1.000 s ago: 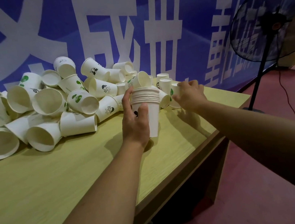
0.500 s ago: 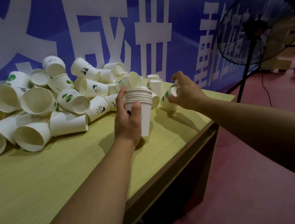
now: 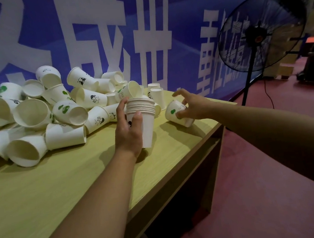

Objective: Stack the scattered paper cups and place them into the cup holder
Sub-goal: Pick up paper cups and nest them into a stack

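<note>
At frame centre the left hand [image 3: 128, 132] grips the nested cup stack [image 3: 144, 120], while the right hand [image 3: 191, 105] pinches a tipped green-leaf paper cup [image 3: 176, 113] (light, easily crushed; hold its wall gently) on the worktop [image 3: 61, 192].

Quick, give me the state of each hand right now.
Left hand: closed around the stack of nested cups, held upright.
Right hand: fingers curled over the cup with the green mark, gripping it.
</note>
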Action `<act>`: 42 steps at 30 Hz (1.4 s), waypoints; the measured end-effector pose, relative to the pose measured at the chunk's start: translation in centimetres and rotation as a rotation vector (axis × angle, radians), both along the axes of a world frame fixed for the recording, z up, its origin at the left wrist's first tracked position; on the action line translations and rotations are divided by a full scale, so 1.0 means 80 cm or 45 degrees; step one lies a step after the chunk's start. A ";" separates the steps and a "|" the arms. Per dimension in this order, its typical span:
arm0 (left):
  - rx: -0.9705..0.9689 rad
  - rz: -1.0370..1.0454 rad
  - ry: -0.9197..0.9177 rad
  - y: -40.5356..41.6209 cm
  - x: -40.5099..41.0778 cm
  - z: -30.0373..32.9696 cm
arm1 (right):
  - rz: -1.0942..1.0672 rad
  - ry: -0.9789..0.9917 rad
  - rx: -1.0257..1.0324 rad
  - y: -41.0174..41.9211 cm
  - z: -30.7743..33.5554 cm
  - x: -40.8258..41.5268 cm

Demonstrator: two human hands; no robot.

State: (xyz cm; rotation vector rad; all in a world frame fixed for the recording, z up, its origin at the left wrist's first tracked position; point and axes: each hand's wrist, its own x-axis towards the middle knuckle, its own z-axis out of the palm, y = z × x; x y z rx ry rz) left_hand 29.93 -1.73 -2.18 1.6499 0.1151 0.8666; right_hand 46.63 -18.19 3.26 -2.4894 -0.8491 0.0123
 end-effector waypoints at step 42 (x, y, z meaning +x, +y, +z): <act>-0.066 0.249 0.059 0.020 0.029 -0.014 | -0.214 -0.264 0.095 0.112 -0.021 0.081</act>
